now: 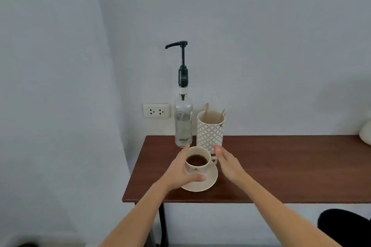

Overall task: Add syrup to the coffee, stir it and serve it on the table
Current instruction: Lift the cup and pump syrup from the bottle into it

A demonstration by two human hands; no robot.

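A cream cup (pixel 197 163) of dark coffee stands on a cream saucer (pixel 208 183) near the left end of the brown table (pixel 281 166). My left hand (pixel 180 172) wraps around the cup's left side, thumb lying on the saucer in front. My right hand (pixel 225 161) hovers open just right of the cup's handle, fingers straight, holding nothing. Behind the cup stands a clear glass syrup bottle (pixel 183 124) with a tall black pump (pixel 181 60), its spout pointing left. A patterned white holder (pixel 210 131) with wooden stirrers (pixel 206 109) sits beside the bottle.
The table stands against a pale wall with a white power socket (pixel 156 110) left of the bottle. A white rounded object (pixel 365 133) shows at the table's far right edge. A dark shape (pixel 345 226) lies below the table on the right.
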